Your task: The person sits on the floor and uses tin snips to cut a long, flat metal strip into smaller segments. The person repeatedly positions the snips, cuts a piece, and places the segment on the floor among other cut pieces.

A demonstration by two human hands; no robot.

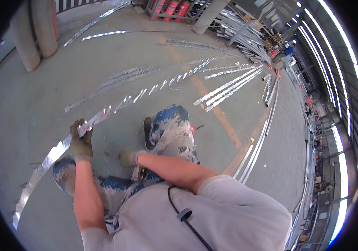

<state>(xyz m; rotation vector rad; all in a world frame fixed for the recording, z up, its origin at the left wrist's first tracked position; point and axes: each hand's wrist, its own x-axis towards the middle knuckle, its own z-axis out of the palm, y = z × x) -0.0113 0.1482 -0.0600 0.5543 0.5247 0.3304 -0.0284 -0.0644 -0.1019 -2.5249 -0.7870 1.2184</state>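
Observation:
My left hand (81,140), in an olive work glove, is closed around a long, shiny silver metal strip (53,154). Its fingers and thumb wrap the strip's edges. The strip runs from the lower left up across the floor toward the far right, with jagged or crinkled bright patches along it. Close to my body, between my knees, my right hand (129,159) is gloved too and looks curled closed. What it holds, if anything, is hidden. Just below it a small tool-like object (137,173) rests by my thigh, its kind unclear.
Several silver strips (229,90) lie on the green floor ahead and to the right. Long pale bars (252,161) lie farther right. Round pillars (30,37) stand at the left, red fire extinguishers (171,9) and a metal stack (246,31) at the back. A person (287,51) is far off.

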